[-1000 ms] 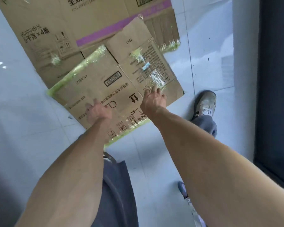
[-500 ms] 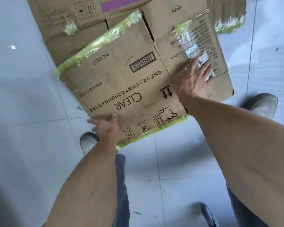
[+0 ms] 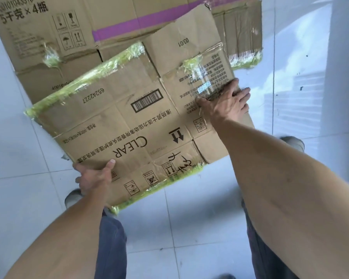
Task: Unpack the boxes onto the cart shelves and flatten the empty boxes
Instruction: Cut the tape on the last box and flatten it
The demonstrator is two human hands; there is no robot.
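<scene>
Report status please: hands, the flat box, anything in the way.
Left hand grips near edge of flat box. Right hand flat on its far right side. Bigger flattened box lies underneath; nothing blocking.

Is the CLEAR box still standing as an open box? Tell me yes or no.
No: the CLEAR box is pressed flat, with the left hand gripping its near edge and the right hand spread on top.

Flattened cardboard boxes: 2, one marked CLEAR [image 3: 127, 125], one with a purple stripe [image 3: 113, 23]. Hands: 2, left [image 3: 94, 178] and right [image 3: 225, 103]. Shoes: 2, left [image 3: 73, 197], right [image 3: 293, 142].
</scene>
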